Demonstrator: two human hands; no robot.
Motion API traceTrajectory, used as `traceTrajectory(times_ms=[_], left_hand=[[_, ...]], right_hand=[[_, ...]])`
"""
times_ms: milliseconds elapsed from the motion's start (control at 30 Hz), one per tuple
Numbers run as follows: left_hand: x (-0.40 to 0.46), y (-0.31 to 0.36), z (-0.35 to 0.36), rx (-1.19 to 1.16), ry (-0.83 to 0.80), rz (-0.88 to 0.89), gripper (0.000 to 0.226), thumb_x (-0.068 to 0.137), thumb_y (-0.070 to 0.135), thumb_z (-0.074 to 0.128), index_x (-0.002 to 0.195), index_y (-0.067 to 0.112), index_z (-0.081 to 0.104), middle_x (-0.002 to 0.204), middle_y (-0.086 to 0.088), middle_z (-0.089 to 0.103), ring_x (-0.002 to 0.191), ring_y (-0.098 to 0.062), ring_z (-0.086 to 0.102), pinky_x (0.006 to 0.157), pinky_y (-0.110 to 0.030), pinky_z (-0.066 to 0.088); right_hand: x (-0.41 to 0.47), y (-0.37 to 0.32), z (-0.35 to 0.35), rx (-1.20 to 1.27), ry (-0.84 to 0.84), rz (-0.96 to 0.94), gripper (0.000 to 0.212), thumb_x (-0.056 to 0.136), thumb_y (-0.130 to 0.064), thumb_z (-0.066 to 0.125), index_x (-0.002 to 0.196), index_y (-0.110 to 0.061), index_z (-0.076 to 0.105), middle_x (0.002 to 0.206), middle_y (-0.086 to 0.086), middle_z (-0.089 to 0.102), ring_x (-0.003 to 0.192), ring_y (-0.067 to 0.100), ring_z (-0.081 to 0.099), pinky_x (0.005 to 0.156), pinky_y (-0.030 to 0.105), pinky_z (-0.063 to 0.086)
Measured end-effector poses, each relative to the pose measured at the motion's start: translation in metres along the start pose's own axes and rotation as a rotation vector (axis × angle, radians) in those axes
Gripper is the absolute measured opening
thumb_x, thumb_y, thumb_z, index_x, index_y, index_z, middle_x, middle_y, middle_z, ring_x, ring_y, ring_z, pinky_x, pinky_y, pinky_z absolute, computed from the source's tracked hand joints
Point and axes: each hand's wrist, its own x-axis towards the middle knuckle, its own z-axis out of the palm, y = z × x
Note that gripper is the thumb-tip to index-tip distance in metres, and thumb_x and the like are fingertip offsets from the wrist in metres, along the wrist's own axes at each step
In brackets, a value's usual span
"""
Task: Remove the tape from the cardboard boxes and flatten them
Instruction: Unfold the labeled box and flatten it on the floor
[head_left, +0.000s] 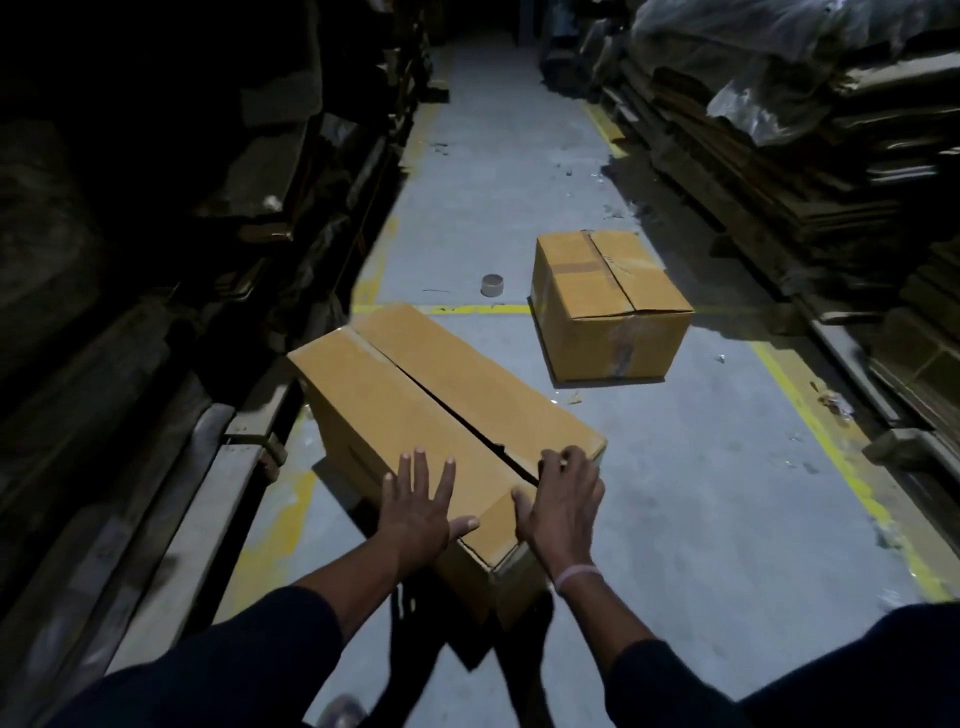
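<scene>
A long brown cardboard box (415, 405) lies on the floor right in front of me, its top seam split open along its length. My left hand (418, 506) lies flat on the near end of the left top flap, fingers spread. My right hand (561, 501) rests on the near end of the right flap, its fingers curled at the seam edge; whether they pinch tape or the flap edge I cannot tell. A second brown box (608, 306) stands farther off to the right, with tape strips across its top and near side.
A small tape core (492, 285) stands on the grey floor between the boxes. Dark shelving crowds the left side. Stacks of flattened cardboard (810, 171) line the right. Yellow floor lines mark the aisle, which runs on ahead.
</scene>
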Motion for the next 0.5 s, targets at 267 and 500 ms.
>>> traceTrajectory(times_ms=[267,500], left_hand=[[0.006,-0.003,0.003,-0.012,-0.028,0.017,0.094,0.096,0.079,0.015,0.161,0.023,-0.026,0.162,-0.023,-0.036,0.151,-0.045,-0.031,0.125,-0.059,-0.008],[0.010,-0.008,-0.002,0.055,0.034,0.115,0.100,0.093,0.083,0.015,0.161,0.020,-0.024,0.162,-0.027,-0.032,0.152,-0.046,-0.027,0.125,-0.060,-0.008]], right_hand=[[0.067,-0.027,0.016,-0.321,-0.275,-0.265,0.066,0.103,-0.027,0.041,0.157,0.002,0.016,0.162,0.032,0.021,0.151,0.054,0.018,0.123,0.062,0.021],[0.085,-0.023,0.014,-0.410,-0.339,-0.293,0.059,0.110,-0.014,0.027,0.161,0.004,0.005,0.165,0.034,0.015,0.151,0.055,0.020,0.122,0.059,0.025]])
